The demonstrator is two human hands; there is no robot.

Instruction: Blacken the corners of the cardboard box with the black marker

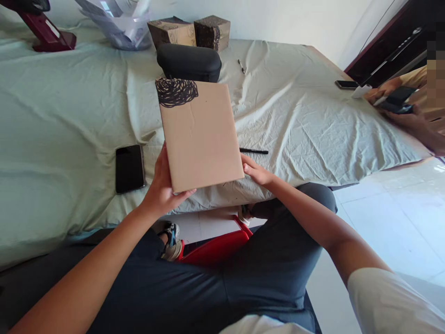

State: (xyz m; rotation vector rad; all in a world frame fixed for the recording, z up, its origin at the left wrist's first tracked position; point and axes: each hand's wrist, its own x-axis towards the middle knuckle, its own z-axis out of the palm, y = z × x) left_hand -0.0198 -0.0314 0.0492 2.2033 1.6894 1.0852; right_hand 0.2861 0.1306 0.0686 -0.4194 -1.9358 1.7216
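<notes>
A brown cardboard box [203, 139] is held between my hands over the table's near edge. Black scribble covers the far left corner of its facing side; the rest of that side is plain. My left hand [163, 181] grips the left side and near left corner, its thumb along the bottom edge and the other fingers partly hidden behind. At the lower right edge, my right hand [255, 171] presses against the box, fingertips partly hidden. A black pen [255, 151] lies on the cloth just beyond my right hand. To the left of my left hand rests a dark-screened phone [130, 169].
Behind the box sits a black case [189, 62], with two scribbled boxes [212, 33] by the wall. A clear plastic basket [130, 30] and a dark red stand [55, 39] are at the far left. Another person's hands [399, 99] hold a dark device at right.
</notes>
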